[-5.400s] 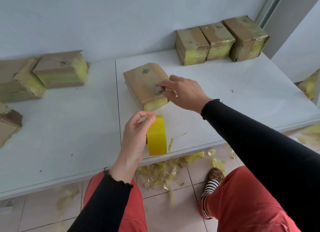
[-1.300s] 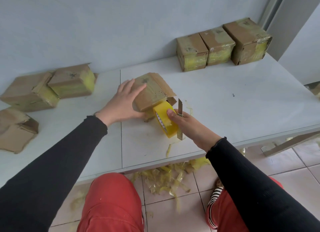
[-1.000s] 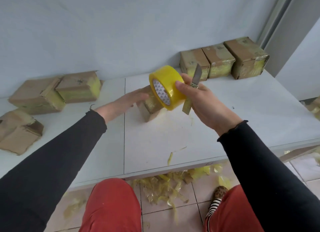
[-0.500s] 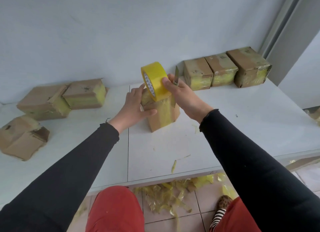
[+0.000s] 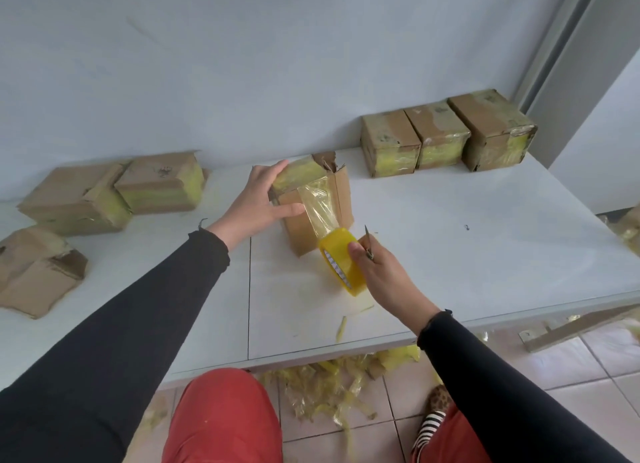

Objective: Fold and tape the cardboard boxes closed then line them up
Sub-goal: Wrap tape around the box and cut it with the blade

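Observation:
A cardboard box stands on end in the middle of the white table. My left hand grips its upper left corner, thumb across the front. A strip of clear yellow tape runs down the box's front from the top. My right hand holds the yellow tape roll low in front of the box, with a small knife blade sticking up between its fingers.
Three taped boxes stand in a row against the back wall at the right. Two more boxes and a flattened one lie at the left. Yellow tape scraps litter the floor under the table edge.
My right hand has pulled the roll from the box's top down its front toward me, laying a strip of tape. My left hand stays on the box.

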Demonstrator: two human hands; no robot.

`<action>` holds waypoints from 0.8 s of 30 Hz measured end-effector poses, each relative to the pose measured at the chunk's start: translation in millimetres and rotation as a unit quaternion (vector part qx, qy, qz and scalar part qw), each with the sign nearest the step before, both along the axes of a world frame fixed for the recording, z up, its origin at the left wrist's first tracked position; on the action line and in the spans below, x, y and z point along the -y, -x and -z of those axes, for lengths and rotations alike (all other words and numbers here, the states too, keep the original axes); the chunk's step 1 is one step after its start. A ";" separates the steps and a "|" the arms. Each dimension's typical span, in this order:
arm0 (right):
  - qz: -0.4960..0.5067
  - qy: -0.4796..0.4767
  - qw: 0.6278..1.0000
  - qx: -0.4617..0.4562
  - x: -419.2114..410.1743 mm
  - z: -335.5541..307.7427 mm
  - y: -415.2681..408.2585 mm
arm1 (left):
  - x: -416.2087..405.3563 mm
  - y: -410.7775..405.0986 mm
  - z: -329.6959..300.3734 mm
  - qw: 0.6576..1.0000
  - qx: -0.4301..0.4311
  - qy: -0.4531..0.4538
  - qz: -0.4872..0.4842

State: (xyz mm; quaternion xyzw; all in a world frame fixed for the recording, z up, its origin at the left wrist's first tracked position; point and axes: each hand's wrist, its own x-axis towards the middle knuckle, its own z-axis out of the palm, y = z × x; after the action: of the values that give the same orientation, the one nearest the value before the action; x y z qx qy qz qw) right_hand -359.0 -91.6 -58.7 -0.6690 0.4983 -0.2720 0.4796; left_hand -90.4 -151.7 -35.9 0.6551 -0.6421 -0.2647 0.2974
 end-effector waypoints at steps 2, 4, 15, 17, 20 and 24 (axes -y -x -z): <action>-0.006 -0.017 0.999 0.037 -1.0 -11.5 -3.1 | 4.3 -1.8 -9.1 0.999 -0.044 -0.022 -0.014; -0.005 -0.023 0.996 0.083 0.8 -26.8 -2.6 | 5.8 -4.9 -12.6 0.989 -0.128 -0.068 -0.014; -0.044 -0.010 0.994 0.099 33.6 -59.3 -10.9 | 17.8 -15.2 22.1 1.000 -0.001 0.007 0.011; -0.029 -0.006 0.995 0.093 40.2 -61.1 -20.1 | 21.1 -10.2 22.7 0.995 0.056 0.024 0.082; -0.012 -0.025 0.995 0.096 50.7 -61.6 -31.6 | 21.5 -11.2 28.9 0.991 0.043 -0.005 0.123; -0.030 -0.065 0.991 0.110 56.2 -61.8 -34.9 | 20.0 -21.4 30.6 0.984 0.019 -0.038 0.175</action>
State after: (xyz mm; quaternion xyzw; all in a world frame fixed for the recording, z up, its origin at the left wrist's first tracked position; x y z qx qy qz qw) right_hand -324.2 -147.7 3.0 -0.6169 0.4388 -0.2969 0.5821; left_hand -68.9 -171.6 -66.5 0.5485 -0.7419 -0.3241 0.2092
